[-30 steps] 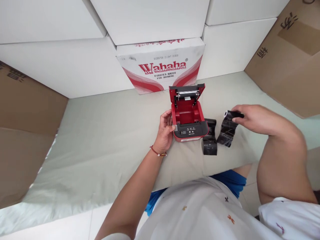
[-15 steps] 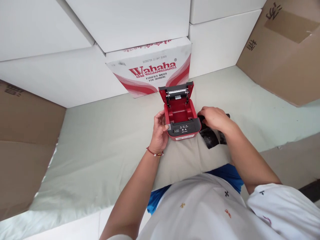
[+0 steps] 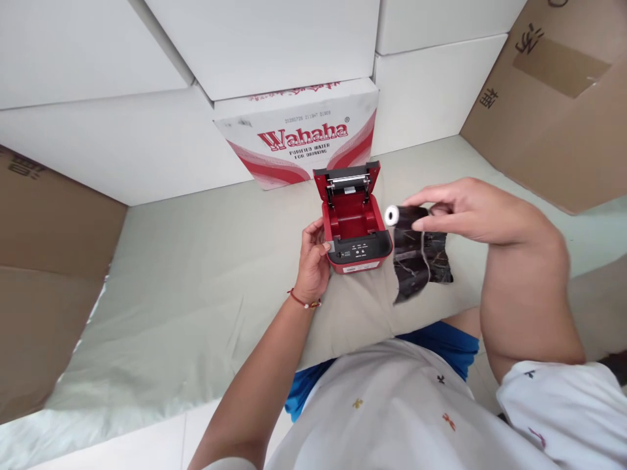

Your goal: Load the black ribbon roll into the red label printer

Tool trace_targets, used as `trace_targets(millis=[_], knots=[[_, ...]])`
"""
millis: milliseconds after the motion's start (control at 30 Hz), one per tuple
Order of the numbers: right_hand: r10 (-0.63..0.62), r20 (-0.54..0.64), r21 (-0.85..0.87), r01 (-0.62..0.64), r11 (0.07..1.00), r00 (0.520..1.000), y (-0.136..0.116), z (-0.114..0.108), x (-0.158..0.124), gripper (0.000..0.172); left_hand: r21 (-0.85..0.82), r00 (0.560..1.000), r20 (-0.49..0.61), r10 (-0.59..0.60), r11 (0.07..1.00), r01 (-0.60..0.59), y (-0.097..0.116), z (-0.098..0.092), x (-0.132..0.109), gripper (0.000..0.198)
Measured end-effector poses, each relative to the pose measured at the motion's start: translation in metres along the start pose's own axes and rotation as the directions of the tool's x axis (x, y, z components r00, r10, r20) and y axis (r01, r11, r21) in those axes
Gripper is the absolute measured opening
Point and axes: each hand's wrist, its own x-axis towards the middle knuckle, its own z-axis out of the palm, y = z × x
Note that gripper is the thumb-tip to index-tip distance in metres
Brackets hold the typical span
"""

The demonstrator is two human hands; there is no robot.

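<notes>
A pale green cloth (image 3: 196, 261) covers the work surface, walled in by white boxes and brown cartons, with one red-and-white Wahaha carton (image 3: 298, 134) standing directly behind the work. There is one roll (image 3: 409, 217), wrapped in black film, held in the air just to the right of the single red printer (image 3: 355, 222). Its long axis runs nearly level, left to right, and its white end cap faces left toward the printer. Loose black wrapping (image 3: 421, 264) hangs down from it over the cloth; I cannot tell whether a second roll lies under that film. The right hand (image 3: 460, 209) is closed around the roll's right part, thumb beneath and fingers over the top. The left hand (image 3: 313, 258) is curled against the printer's left side, thumb at its front corner. The printer's lid stands open and upright, the red bay empty. Half a second ago the right hand was low on the cloth over the black wrapping beside the printer; it has since lifted the roll clear, while the left hand has stayed on the printer.
</notes>
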Motion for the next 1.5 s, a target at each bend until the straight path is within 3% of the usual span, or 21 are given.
trace_targets(millis=[67, 133, 267, 333, 433, 500, 600, 767, 867, 933, 1000, 1067, 1200, 1300, 1433, 1500], knots=[[-0.077, 0.043, -0.016, 0.078, 0.997, 0.996, -0.02, 0.018, 0.018, 0.038, 0.0, 1.0, -0.02, 0.009, 1.0, -0.009, -0.003, 0.001, -0.001, 0.059], [-0.12, 0.03, -0.16, 0.124, 0.979, 0.992, -0.038, 0.043, 0.04, 0.038, 0.029, 0.997, -0.061, 0.045, 0.999, -0.044, -0.007, 0.002, -0.003, 0.057], [0.049, 0.01, -0.481, -0.038, 0.876, 0.999, -0.062, 0.083, 0.072, 0.037, 0.307, 0.95, -0.143, 0.276, 0.925, -0.223, -0.007, 0.003, -0.012, 0.047], [0.085, 0.001, -0.51, -0.073, 0.857, 0.996, -0.066, 0.091, 0.079, 0.039, 0.535, 0.885, -0.057, 0.463, 0.762, -0.364, 0.0, 0.006, -0.021, 0.044], [0.125, 0.001, -0.526, -0.106, 0.844, 0.992, -0.068, 0.094, 0.085, 0.039, 0.725, 0.716, 0.251, 0.651, 0.364, -0.585, 0.013, 0.014, -0.035, 0.043], [0.145, 0.004, -0.536, -0.121, 0.836, 0.989, -0.068, 0.094, 0.09, 0.039, 0.724, 0.619, 0.406, 0.672, 0.177, -0.667, 0.018, 0.021, -0.041, 0.041], [0.156, 0.008, -0.542, -0.127, 0.831, 0.988, -0.068, 0.096, 0.097, 0.038, 0.712, 0.561, 0.509, 0.653, 0.046, -0.7, 0.017, 0.029, -0.045, 0.04], [0.103, 0.047, -0.519, -0.064, 0.852, 0.994, -0.07, 0.093, 0.091, 0.036, 0.728, 0.542, 0.559, 0.628, -0.06, -0.683, 0.013, 0.03, -0.043, 0.04], [-0.092, 0.054, -0.403, 0.106, 0.909, 0.994, -0.075, 0.08, 0.073, 0.028, 0.74, 0.549, 0.576, 0.606, -0.101, -0.665, 0.015, 0.031, -0.043, 0.038], [-0.232, -0.1, -0.313, 0.19, 0.931, 0.968, -0.076, 0.068, 0.063, 0.029, 0.74, 0.549, 0.583, 0.599, -0.112, -0.663, 0.016, 0.033, -0.044, 0.039], [-0.303, -0.309, -0.29, 0.214, 0.933, 0.902, -0.072, 0.058, 0.062, 0.035, 0.736, 0.546, 0.587, 0.598, -0.113, -0.667, 0.015, 0.034, -0.045, 0.042], [-0.36, -0.396, -0.318, 0.242, 0.917, 0.845, -0.063, 0.052, 0.069, 0.039, 0.74, 0.549, 0.583, 0.599, -0.111, -0.664, 0.014, 0.035, -0.045, 0.047], [-0.429, -0.264, -0.369, 0.321, 0.872, 0.864, -0.042, 0.056, 0.079, 0.047, 0.749, 0.559, 0.574, 0.599, -0.108, -0.654, 0.013, 0.035, -0.046, 0.05], [-0.41, -0.205, -0.389, 0.31, 0.867, 0.889, -0.038, 0.063, 0.065, 0.043, 0.751, 0.558, 0.577, 0.596, -0.12, -0.649, 0.013, 0.037, -0.048, 0.045], [-0.259, 0.037, -0.438, 0.248, 0.864, 0.965, -0.047, 0.074, 0.038, 0.042, 0.787, 0.578, 0.551, 0.602, -0.142, -0.601, 0.013, 0.04, -0.052, 0.036], [-0.169, 0.081, -0.479, 0.186, 0.858, 0.982, -0.053, 0.081, 0.03, 0.037, 0.794, 0.581, 0.543, 0.606, -0.144, -0.591, 0.012, 0.041, -0.054, 0.037]])
